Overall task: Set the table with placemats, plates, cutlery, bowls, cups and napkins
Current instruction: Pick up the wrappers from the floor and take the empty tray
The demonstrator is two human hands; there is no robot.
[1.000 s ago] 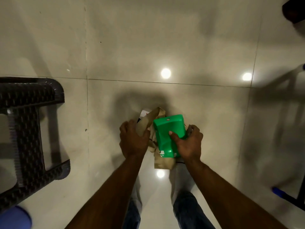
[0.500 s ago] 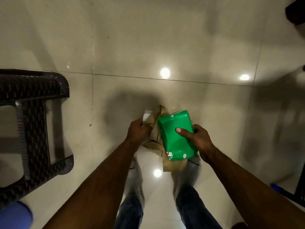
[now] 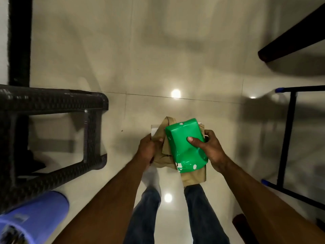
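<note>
Standing over tiled floor (image 3: 175,50), no table in view. Right hand (image 3: 209,150) clamped round green plastic-wrapped pack (image 3: 186,147), probably napkins, thumb pressed on top. Left hand (image 3: 149,150) gripping crumpled brown paper bag (image 3: 165,152) beneath it. Risks: slick wrap sliding from one-handed grip; bag tearing; tripping on dark woven chair (image 3: 52,106) close at left.

Both forearms are bare right up to the edge of view, with no sleeves, watch or bracelet showing. The left hand (image 3: 148,150) and right hand (image 3: 212,152) are ungloved, no rings visible on the fingers (image 3: 194,140). The legs are in dark blue jeans (image 3: 146,217), the denim slightly creased. The feet are too blurred to make out.
</note>
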